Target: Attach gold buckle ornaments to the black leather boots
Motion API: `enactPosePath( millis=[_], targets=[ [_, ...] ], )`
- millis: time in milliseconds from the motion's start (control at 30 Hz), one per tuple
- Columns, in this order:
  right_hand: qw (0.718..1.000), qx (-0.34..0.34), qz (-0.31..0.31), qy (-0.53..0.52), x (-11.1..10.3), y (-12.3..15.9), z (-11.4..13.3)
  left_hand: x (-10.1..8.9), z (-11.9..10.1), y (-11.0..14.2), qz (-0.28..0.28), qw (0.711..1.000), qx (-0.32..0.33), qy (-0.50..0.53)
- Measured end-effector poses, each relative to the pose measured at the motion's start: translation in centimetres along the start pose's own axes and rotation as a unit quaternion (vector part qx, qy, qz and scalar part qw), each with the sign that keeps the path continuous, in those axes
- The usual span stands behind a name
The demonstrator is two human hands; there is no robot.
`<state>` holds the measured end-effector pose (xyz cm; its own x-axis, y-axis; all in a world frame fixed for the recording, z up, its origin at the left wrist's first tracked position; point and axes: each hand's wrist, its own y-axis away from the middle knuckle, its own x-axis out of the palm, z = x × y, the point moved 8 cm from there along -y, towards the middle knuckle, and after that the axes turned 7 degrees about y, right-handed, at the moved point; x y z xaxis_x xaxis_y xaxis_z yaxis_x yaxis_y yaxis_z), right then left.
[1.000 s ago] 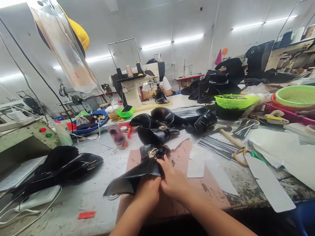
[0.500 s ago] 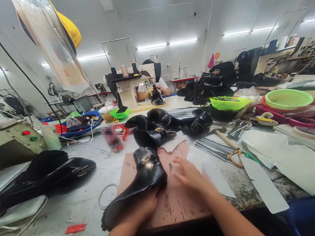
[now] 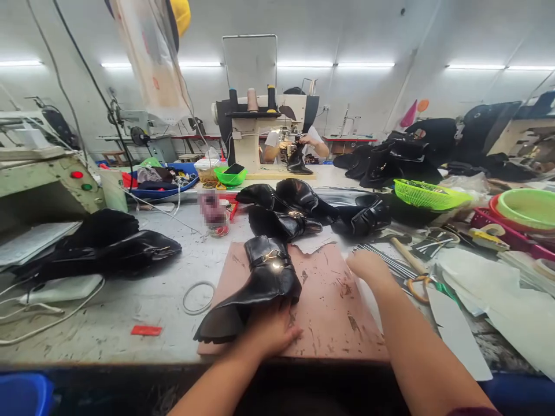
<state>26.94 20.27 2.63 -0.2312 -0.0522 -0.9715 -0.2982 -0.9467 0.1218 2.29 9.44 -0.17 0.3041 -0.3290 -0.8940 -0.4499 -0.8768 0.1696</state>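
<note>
A glossy black boot upper (image 3: 271, 271) with a gold buckle ornament lies on a worn pink board (image 3: 325, 300) in front of me. My left hand (image 3: 275, 328) holds it at the lower side; the fingers go out of sight beneath the leather, and the thumb points right, over the board. My right hand (image 3: 370, 268) is at the board's right edge, beside thin black-and-white strips (image 3: 388, 263). Its fingers are hidden behind the back of the hand, so whether it grips a strip cannot be made out.
More black boot uppers (image 3: 284, 222) lie behind the board, others (image 3: 104, 248) at left. At right are a hammer (image 3: 407, 254), orange-handled scissors (image 3: 418, 287), white sheets (image 3: 472, 277) and a green basket (image 3: 429, 195). A person (image 3: 316, 143) works at the sewing machine (image 3: 247, 138) opposite.
My right hand has moved right, from above the board to its edge by the strips. My left hand stays at the boot upper. The camera view has shifted and levelled.
</note>
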Motion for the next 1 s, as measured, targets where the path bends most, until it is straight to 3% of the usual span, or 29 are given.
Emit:
enactPosePath(
  millis=[133,233,333,567,667,767,900,1000],
  targets=[
    [0.984,-0.008,-0.033,-0.173,-1.7,3.0,-1.8,0.9,-0.4,1.4,-0.016,0.999,0.006,0.040],
    [0.955,-0.040,0.001,-0.295,0.1,5.8,-1.4,1.7,-0.2,1.7,-0.034,0.997,-0.011,0.063],
    [0.934,-0.072,0.042,-0.348,2.4,7.9,-0.5,2.5,0.3,1.2,-0.028,0.997,-0.012,0.073],
    [0.958,-0.117,0.081,-0.248,2.8,11.1,-0.6,1.4,0.5,0.6,-0.046,0.996,0.046,0.058],
    [0.976,-0.184,0.067,-0.091,3.6,12.9,0.8,1.0,-0.2,0.9,-0.063,0.994,0.069,0.046],
    [0.967,-0.246,0.022,0.068,4.7,14.2,1.5,1.3,-0.9,1.6,-0.079,0.994,0.073,0.025],
    [0.980,-0.195,-0.014,-0.031,3.9,14.3,-0.1,2.7,-1.6,3.0,-0.097,0.992,0.081,0.000],
    [0.973,-0.214,-0.005,-0.082,4.3,16.2,2.4,3.4,-1.9,3.7,-0.126,0.988,0.093,-0.003]
  ],
)
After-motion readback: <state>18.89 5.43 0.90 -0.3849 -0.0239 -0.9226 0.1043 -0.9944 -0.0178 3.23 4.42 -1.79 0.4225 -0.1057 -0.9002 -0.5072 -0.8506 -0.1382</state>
